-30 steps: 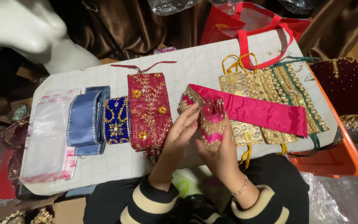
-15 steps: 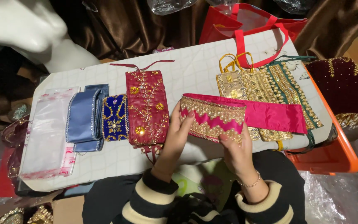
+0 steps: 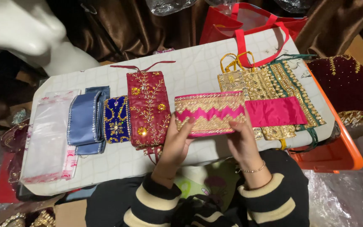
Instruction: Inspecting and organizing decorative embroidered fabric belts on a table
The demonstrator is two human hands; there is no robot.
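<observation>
Pink/gold embroidered band (image 3: 210, 112): was bunched upright 1 s ago, now unfolded flat, lengthwise, low over desk (image 3: 198, 71). Left hand (image 3: 176, 143) pinches its left end; right hand (image 3: 242, 141) pinches bottom edge nr right end. Pink lining (image 3: 276, 111) trails right.

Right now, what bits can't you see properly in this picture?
Head view:
- Pink and gold band: its lower edge is covered by the left hand and right hand.
- Gold embroidered pieces: middles hidden under the pink cloth.
- Red bag: top cut off by the frame edge.
- White mannequin: blurred.
</observation>
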